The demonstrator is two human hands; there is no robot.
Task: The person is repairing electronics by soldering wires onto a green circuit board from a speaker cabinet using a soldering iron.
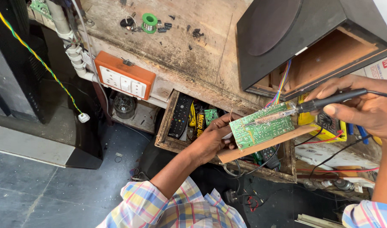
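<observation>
My left hand (212, 137) grips the left edge of a green circuit board (261, 126) mounted on a thin wooden panel (261, 147), holding it tilted over an open drawer. My right hand (364, 105) holds a black-handled soldering iron (324, 101), its metal tip resting on the board's solder side. Coloured wires (280, 86) run from the board up into a dark speaker cabinet (303, 38).
A worn wooden workbench (189, 46) carries a green solder spool (149, 21) and small black parts. An orange socket box (124, 76) hangs on its edge. The open drawer (170, 126) holds a remote control (180, 116) and tools. A yellow meter (324, 124) lies at right.
</observation>
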